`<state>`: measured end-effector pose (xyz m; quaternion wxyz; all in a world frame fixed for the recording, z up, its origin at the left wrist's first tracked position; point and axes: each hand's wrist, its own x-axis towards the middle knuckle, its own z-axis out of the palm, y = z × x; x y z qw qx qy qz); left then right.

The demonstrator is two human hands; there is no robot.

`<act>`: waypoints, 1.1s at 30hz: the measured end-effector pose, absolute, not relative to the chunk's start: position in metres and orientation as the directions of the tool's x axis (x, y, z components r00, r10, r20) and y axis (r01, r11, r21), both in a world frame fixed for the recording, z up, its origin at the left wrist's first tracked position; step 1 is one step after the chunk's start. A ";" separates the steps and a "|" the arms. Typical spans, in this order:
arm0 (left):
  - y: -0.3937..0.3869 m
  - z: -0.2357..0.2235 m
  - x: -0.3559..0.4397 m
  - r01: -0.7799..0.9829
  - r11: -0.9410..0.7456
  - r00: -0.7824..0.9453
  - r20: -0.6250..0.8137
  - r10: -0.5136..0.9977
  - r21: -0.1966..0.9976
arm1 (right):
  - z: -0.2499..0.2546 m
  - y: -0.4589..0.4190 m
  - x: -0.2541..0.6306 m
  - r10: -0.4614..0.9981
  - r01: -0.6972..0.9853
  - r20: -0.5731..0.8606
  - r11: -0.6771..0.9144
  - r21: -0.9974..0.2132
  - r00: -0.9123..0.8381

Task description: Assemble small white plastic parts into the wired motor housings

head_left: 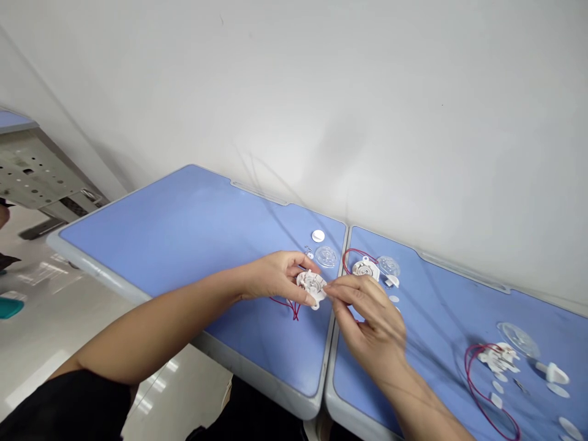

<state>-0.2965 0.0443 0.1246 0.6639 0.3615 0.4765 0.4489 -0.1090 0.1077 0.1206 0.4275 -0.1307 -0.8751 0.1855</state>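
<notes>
My left hand (274, 277) is closed around a small round white plastic housing (311, 286) with thin red wires (288, 305) trailing under it onto the blue table (184, 239). My right hand (367, 318) pinches at the right edge of the same housing with thumb and forefinger; what it pinches is too small to make out. Just beyond lie a second white housing (365, 268) with a red wire loop, a clear round cover (326, 256) and a white cap (318, 236).
Two blue tables meet at a seam (337, 318) under my hands, against a white wall. At the right lies another white housing with red wires (496, 358), a clear dome (519, 337) and several small white parts. A grey metal frame (32, 174) stands at the far left.
</notes>
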 end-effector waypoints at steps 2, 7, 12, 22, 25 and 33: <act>0.044 0.125 -0.297 -0.257 0.340 0.150 -0.310 0.939 0.904 | 0.120 0.109 -0.108 0.364 0.062 0.721 0.911 -0.409 -0.589; 0.045 0.122 -0.298 -0.259 0.352 0.179 -0.313 0.933 0.900 | 0.118 0.108 -0.110 0.357 0.038 0.730 0.909 -0.414 -0.583; 0.045 0.118 -0.298 -0.243 0.327 0.171 -0.291 0.941 0.913 | 0.116 0.107 -0.112 0.366 0.028 0.711 0.898 -0.439 -0.600; 0.044 0.119 -0.297 -0.248 0.295 0.154 -0.263 0.952 0.923 | 0.111 0.109 -0.111 0.343 0.006 0.696 0.899 -0.437 -0.631; 0.044 0.118 -0.297 -0.247 0.298 0.157 -0.266 0.951 0.922 | 0.111 0.109 -0.111 0.351 0.004 0.691 0.893 -0.449 -0.632; 0.045 0.115 -0.296 -0.245 0.297 0.148 -0.267 0.952 0.923 | 0.110 0.109 -0.111 0.395 0.031 0.663 0.871 -0.490 -0.636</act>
